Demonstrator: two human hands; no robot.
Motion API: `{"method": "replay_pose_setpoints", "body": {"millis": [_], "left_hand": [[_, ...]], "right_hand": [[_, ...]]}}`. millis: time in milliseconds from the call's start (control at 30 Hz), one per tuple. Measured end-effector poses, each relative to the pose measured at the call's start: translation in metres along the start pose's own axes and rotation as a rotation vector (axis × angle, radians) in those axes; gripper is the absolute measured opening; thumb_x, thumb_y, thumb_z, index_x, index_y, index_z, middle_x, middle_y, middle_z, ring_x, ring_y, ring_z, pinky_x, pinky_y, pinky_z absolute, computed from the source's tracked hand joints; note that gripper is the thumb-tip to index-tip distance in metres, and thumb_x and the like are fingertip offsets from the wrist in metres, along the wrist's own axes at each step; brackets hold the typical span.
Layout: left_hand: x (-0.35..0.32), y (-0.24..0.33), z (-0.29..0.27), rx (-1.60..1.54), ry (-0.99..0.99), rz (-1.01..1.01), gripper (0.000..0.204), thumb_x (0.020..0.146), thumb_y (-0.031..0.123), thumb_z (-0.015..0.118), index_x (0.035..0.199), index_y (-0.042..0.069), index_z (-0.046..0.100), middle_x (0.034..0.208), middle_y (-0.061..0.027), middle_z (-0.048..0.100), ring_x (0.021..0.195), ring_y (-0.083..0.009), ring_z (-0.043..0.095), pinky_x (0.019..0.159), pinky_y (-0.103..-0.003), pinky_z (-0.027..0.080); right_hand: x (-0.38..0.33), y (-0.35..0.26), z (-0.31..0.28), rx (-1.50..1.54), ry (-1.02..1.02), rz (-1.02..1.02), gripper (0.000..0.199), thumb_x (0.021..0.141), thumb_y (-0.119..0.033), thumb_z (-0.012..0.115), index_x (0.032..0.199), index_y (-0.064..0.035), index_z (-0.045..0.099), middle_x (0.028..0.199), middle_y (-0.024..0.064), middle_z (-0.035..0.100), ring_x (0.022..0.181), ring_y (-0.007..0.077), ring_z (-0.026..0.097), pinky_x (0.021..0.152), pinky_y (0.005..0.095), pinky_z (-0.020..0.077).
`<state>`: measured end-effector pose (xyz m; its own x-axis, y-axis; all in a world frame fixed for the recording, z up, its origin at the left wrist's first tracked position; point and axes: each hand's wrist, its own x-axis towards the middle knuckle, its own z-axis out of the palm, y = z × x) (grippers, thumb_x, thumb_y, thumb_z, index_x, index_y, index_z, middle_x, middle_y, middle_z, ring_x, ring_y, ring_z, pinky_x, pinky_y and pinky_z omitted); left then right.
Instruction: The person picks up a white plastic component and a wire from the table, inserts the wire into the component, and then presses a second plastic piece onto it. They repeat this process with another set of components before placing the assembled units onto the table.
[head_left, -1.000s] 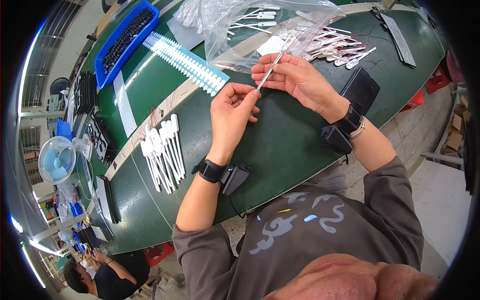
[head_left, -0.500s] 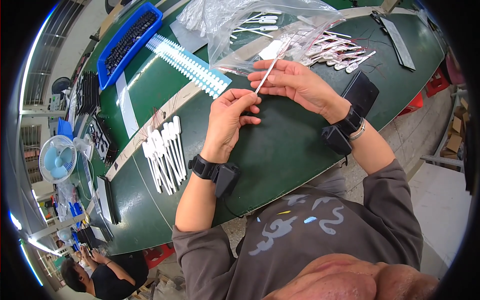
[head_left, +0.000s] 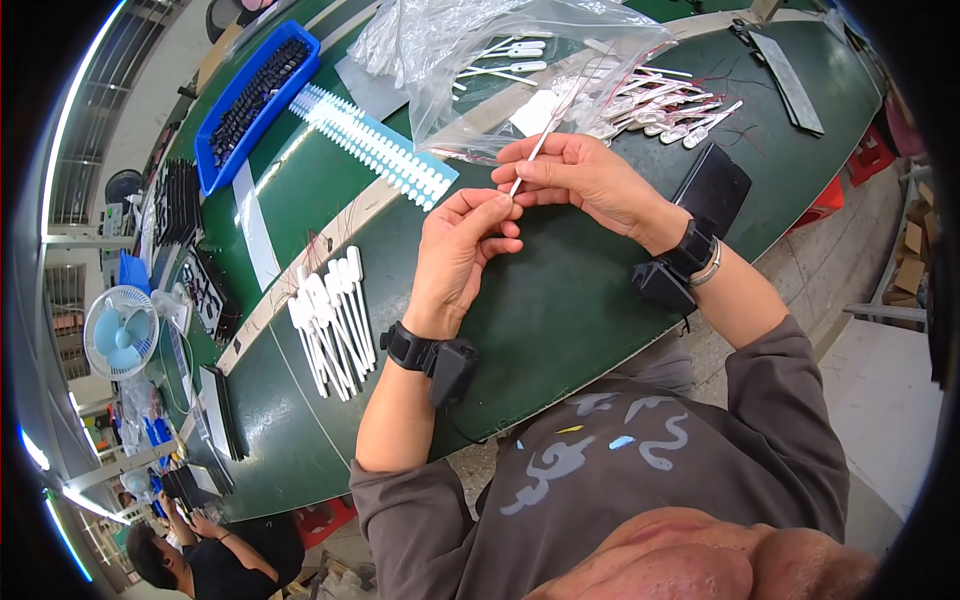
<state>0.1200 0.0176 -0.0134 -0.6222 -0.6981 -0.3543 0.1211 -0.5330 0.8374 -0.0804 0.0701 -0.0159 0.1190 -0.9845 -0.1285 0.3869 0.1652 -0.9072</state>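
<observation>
Over the green table (head_left: 560, 300) my right hand (head_left: 585, 180) holds a thin white stick-like part (head_left: 535, 152) between thumb and fingers. My left hand (head_left: 462, 250) pinches the lower end of the same stick with its fingertips. Both wrists wear black bands with small black boxes. Just behind my hands lies a clear plastic bag (head_left: 520, 70) holding more white parts. A row of finished white spoon-shaped pieces (head_left: 335, 320) lies to the left of my left hand.
A pile of white parts with thin red wires (head_left: 665, 110) lies at the right, next to a black flat pad (head_left: 712, 185). A blue tray (head_left: 255, 100), a light-blue strip of white pieces (head_left: 375, 145) and a small fan (head_left: 120, 330) stand left. Another person (head_left: 190, 560) sits at lower left.
Both hands have stayed together on the white stick; they shifted slightly and the left fingertips closed onto its lower end.
</observation>
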Motion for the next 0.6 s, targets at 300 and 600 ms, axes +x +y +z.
{"method": "replay_pose_setpoints", "body": {"millis": [300, 600], "left_hand": [[0.0010, -0.0071, 0.0035, 0.057, 0.016, 0.121, 0.011, 0.094, 0.010, 0.066, 0.100, 0.001, 0.063, 0.092, -0.0087, 0.070, 0.071, -0.0101, 0.065, 0.063, -0.023, 0.057], [0.0012, -0.0097, 0.0035, 0.136, 0.036, 0.176, 0.013, 0.093, 0.009, 0.067, 0.100, -0.001, 0.061, 0.092, -0.0102, 0.069, 0.073, -0.0124, 0.066, 0.065, -0.026, 0.058]], "right_hand": [[0.0019, 0.0011, -0.0052, 0.078, 0.106, -0.072, 0.036, 0.104, -0.026, 0.053, 0.127, 0.0015, 0.055, 0.116, 0.0152, 0.067, 0.103, 0.0190, 0.068, 0.092, 0.0306, 0.0549], [0.0005, -0.0022, -0.0050, 0.106, 0.137, -0.104, 0.030, 0.104, -0.026, 0.050, 0.121, -0.0009, 0.054, 0.117, 0.0181, 0.067, 0.103, 0.0225, 0.068, 0.091, 0.0322, 0.0553]]}}
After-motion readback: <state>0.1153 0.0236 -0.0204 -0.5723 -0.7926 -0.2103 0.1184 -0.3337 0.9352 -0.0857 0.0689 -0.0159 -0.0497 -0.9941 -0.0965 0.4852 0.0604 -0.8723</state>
